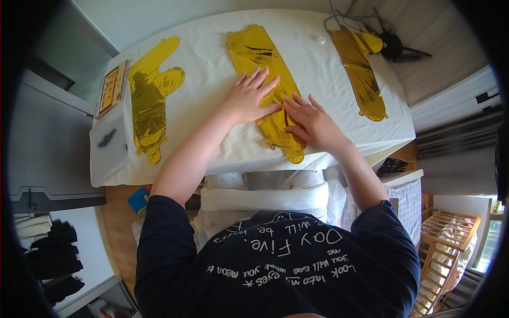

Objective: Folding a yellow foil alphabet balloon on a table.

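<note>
A flat, shiny gold foil balloon (pixel 260 50), creased and wrinkled, with small tabs at its near end, lies on the white tablecloth (pixel 204 74) directly under both hands. The left hand (pixel 248 100) rests on its middle, fingers fanned and thumb stretched out; the right hand (pixel 315 123) lies just beside, thumb apart from the fingers, neither clamped on anything. Three such balloons count in all: this one, a second (pixel 148 103) well left of the hands, a third (pixel 360 69) to their right. The hands hide part of the middle one; a small clear object (pixel 319 38) beyond the right hand is hard to identify.
</note>
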{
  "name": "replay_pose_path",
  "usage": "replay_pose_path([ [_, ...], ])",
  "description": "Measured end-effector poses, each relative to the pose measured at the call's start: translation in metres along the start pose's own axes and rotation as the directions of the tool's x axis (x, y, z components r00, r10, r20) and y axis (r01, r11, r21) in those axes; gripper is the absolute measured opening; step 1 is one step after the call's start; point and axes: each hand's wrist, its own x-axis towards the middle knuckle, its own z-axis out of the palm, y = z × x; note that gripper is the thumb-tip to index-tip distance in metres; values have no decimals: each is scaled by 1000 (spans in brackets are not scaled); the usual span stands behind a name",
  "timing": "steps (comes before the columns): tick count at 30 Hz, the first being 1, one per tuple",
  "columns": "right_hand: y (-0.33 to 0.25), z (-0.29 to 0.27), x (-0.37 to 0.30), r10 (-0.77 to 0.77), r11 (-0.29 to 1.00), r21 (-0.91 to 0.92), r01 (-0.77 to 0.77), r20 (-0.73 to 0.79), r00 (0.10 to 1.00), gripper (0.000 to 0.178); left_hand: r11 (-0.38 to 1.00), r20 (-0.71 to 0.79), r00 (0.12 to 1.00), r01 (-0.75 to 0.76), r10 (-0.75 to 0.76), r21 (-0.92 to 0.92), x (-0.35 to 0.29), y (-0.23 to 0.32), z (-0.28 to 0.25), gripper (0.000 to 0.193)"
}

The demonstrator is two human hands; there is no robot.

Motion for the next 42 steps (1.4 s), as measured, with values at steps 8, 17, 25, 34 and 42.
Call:
replay_pose_path([
  [8,8,-4,-11,-25,999,-28,25,-21,999,42,1000,0,1000,19,-19,6,-1,2,-1,82],
  [17,0,-10,-13,-1,1000,-10,1,-32,999,39,1000,12,1000,21,-21,3,-2,2,-2,85],
  [25,13,-11,-21,-8,1000,13,8,27,1000,40,1000,3,1000,17,-17,-9,0,2,-3,88],
  [34,8,-21,-27,-31,994,-101,36,52,998,43,1000,5,1000,30,-30,1,2,6,-5,90],
  [42,-11,-38,-43,-108,972,-202,120,68,992,43,999,15,999,32,-32,37,-2,5,-4,93],
])
